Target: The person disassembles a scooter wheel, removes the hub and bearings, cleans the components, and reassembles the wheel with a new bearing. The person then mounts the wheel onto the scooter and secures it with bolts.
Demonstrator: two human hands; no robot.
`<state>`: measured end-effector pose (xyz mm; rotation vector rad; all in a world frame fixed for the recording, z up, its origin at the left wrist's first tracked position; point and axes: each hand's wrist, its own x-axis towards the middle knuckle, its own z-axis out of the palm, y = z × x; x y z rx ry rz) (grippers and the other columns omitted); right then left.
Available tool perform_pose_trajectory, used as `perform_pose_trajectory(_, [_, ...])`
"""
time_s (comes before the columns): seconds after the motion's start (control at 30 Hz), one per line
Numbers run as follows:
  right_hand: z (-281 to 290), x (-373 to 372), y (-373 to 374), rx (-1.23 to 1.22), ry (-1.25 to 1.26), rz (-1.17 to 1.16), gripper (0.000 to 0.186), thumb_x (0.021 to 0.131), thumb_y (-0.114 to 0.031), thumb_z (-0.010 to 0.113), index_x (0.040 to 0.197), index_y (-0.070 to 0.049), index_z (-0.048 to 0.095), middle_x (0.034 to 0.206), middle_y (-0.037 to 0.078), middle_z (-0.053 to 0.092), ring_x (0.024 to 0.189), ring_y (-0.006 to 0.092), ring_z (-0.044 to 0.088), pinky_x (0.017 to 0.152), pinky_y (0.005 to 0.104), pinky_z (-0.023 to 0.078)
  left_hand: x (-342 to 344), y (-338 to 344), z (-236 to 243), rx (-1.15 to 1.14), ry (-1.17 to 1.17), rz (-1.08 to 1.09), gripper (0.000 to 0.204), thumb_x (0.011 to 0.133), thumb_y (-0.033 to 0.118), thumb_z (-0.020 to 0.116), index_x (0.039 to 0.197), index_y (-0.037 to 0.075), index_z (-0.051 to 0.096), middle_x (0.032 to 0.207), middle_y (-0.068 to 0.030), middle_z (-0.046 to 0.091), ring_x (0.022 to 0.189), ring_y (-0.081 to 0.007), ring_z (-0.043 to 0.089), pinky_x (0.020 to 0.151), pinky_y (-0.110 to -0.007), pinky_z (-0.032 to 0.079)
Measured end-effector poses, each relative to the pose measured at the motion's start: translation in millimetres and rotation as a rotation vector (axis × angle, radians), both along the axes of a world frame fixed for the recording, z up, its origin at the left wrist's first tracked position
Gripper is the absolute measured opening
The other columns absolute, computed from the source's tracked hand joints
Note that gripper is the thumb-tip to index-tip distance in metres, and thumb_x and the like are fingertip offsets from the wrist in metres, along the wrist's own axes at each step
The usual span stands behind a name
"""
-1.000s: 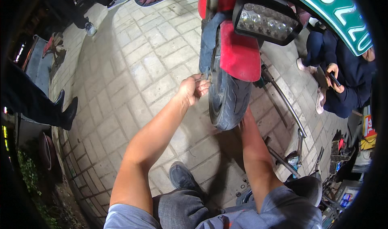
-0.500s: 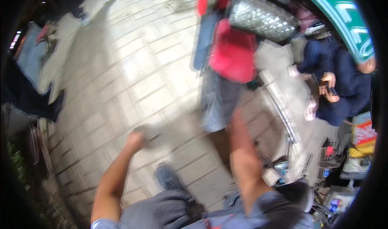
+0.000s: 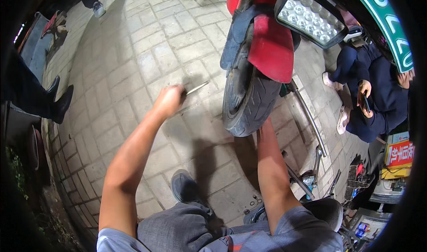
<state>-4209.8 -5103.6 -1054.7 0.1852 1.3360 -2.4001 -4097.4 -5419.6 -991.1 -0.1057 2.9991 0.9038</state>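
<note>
My left hand (image 3: 170, 101) is closed round a thin, pale metal rod-like tool (image 3: 196, 88), whose free end points toward the wheel without touching it. The handle end is hidden inside the fist. Ahead of me stands a two-wheeler's wheel with a black treaded tyre (image 3: 254, 103) under a red mudguard (image 3: 271, 50). A dark blue-grey fork cover (image 3: 235, 41) runs along its left side. My right forearm (image 3: 275, 163) reaches up behind the near bottom of the tyre. The tyre hides the right hand itself, so its fingers do not show.
A rectangular LED lamp (image 3: 311, 18) and a green sign (image 3: 384, 25) hang at the upper right. Metal tubes (image 3: 311, 118) lie right of the wheel. A seated person in dark clothes (image 3: 378, 87) holds a phone. Another person's dark shoes (image 3: 62, 104) show at left. Tools and boxes crowd the lower right.
My left hand has risen away from me and moved right, with the rod-like tool. The right forearm stays beneath the wheel. The view has shifted slightly and become sharper.
</note>
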Motion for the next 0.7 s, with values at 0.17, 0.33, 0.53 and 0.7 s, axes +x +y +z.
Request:
perform_pose_trajectory(0.17, [4,1,0,0.009,0.005,-0.002,0.040,0.095,-0.030,0.048,0.117,0.002,0.059,0.105,0.011,0.065,0.085,0.0179,0.064,0.076,0.0335,0.053,-48,21,34,-0.172,0.060,-0.093,0.012,0.080,0.007,0.058,0.090,0.007,0.064,0.093,-0.0107,0.066,0.094,-0.0311,0.060,0.081,-0.044,0.041])
perform_pose_trajectory(0.33, [4,1,1,0.016,0.003,-0.008,0.040,0.095,-0.031,0.048,0.116,0.002,0.059,0.104,0.010,0.065,0.085,0.0177,0.064,0.076,0.0335,0.053,-60,25,33,-0.262,0.142,-0.116,0.007,0.082,0.009,0.059,0.087,0.010,0.064,0.088,-0.0070,0.065,0.091,-0.0284,0.060,0.078,-0.043,0.040])
perform_pose_trajectory(0.53, [10,2,3,0.027,0.000,-0.011,0.041,0.094,-0.032,0.048,0.115,0.002,0.059,0.103,0.010,0.065,0.084,0.0175,0.064,0.075,0.0336,0.053,-77,22,52,-0.471,0.351,-0.209,0.006,0.080,0.011,0.060,0.085,0.012,0.062,0.087,-0.0035,0.064,0.092,-0.0220,0.058,0.080,-0.038,0.038])
perform_pose_trajectory(0.7, [21,2,1,0.043,0.006,-0.016,0.041,0.094,-0.032,0.048,0.114,0.002,0.059,0.103,0.010,0.065,0.084,0.0174,0.064,0.075,0.0336,0.053,-90,36,56,-0.443,0.291,-0.354,0.006,0.079,0.010,0.060,0.084,0.012,0.062,0.089,-0.0051,0.065,0.096,-0.0230,0.059,0.086,-0.040,0.038])
